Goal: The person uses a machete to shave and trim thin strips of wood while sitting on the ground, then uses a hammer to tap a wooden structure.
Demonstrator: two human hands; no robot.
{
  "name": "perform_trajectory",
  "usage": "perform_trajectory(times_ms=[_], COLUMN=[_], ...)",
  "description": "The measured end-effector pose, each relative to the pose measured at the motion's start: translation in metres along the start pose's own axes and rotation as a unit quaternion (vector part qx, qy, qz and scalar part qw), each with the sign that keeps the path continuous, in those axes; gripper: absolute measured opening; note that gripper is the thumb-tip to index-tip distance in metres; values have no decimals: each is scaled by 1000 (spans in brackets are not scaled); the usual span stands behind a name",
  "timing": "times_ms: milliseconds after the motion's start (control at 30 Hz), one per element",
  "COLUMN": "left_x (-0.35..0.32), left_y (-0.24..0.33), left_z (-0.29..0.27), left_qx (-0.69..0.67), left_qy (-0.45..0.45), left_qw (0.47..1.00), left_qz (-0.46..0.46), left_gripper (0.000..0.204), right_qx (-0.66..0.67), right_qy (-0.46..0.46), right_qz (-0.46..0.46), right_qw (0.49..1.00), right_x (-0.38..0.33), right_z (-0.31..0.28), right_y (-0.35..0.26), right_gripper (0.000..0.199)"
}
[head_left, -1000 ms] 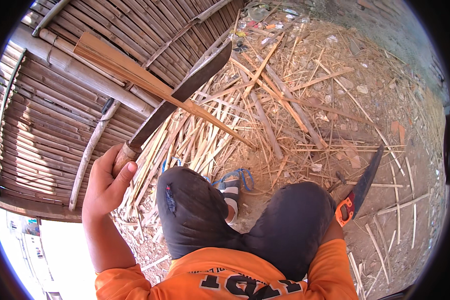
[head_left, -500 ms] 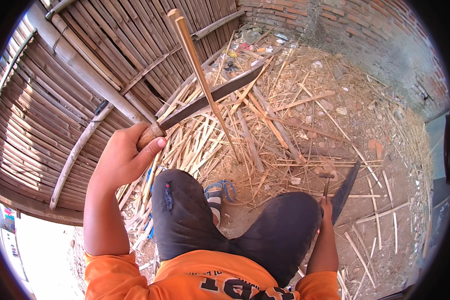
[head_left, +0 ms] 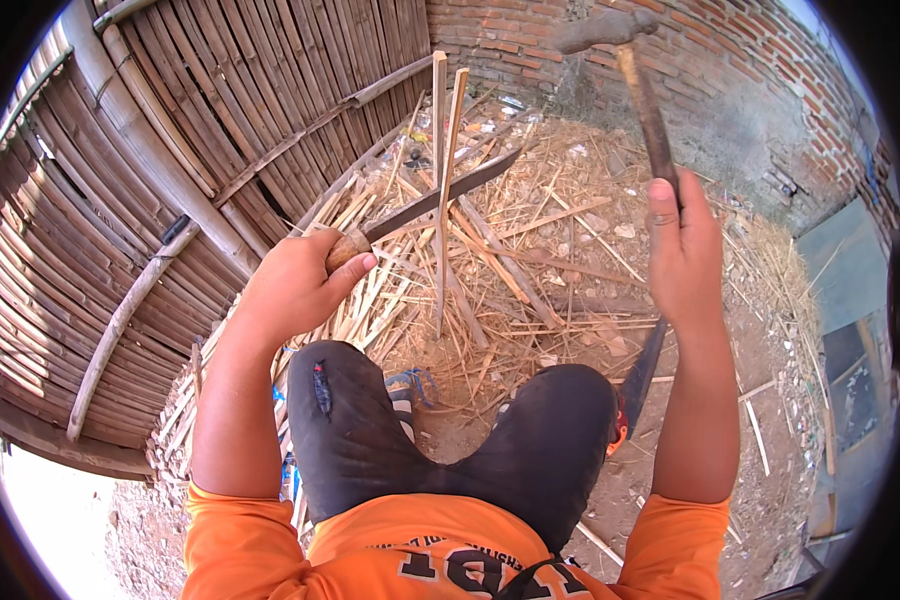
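My left hand [head_left: 295,285] is closed around the wooden handle of a machete [head_left: 402,214]. Its dark blade slants up and to the right, wedged in a pale wooden stick [head_left: 441,255] that stands upright on the ground. Above the blade the stick is split into two halves, which part at the top. My right hand [head_left: 685,250] grips the handle of a hammer [head_left: 652,125], raised high at the right with its head well above the blade and apart from it. My knees are spread on either side of the stick's foot.
Loose strips and sticks [head_left: 370,305] lie heaped beyond my knees. Beside my right knee is a saw [head_left: 646,365] with an orange handle. A bamboo wall [head_left: 160,300] closes in the left, a brick wall [head_left: 740,75] the back. Grey panels [head_left: 855,270] stand at the far right.
My right hand has come up from beside my right knee, lifting the hammer high. The stick and machete have shifted slightly, with the stick now more upright. The left hand keeps its hold.
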State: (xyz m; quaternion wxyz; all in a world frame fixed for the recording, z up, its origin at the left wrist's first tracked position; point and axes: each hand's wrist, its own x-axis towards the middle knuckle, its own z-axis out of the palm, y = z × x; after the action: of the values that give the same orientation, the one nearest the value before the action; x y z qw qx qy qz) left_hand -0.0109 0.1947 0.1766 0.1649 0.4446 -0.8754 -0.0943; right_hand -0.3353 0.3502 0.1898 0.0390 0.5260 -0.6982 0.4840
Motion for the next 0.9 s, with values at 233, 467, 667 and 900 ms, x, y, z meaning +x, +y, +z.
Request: perform_trajectory(times_ms=[233,467,667,900], left_x=[-7,-9,-7,-12], left_y=[-16,-20,-21,-25], left_z=[-7,-1,1,3], left_qx=[35,9,15,6], left_qy=[10,-3,5,4], left_qw=[999,1000,1000,1000], left_qz=[0,-18,-25,-30], left_gripper=[54,55,55,55], right_qx=[-142,-26,-117,-1], right_qy=[-121,-14,-124,-8], right_qz=[-3,-11,5,5], right_qw=[982,999,985,1000], right_x=[-9,6,-11,3], right_z=[38,29,75,54], right_y=[-4,-30,2,-30], right_gripper=[38,39,40,39])
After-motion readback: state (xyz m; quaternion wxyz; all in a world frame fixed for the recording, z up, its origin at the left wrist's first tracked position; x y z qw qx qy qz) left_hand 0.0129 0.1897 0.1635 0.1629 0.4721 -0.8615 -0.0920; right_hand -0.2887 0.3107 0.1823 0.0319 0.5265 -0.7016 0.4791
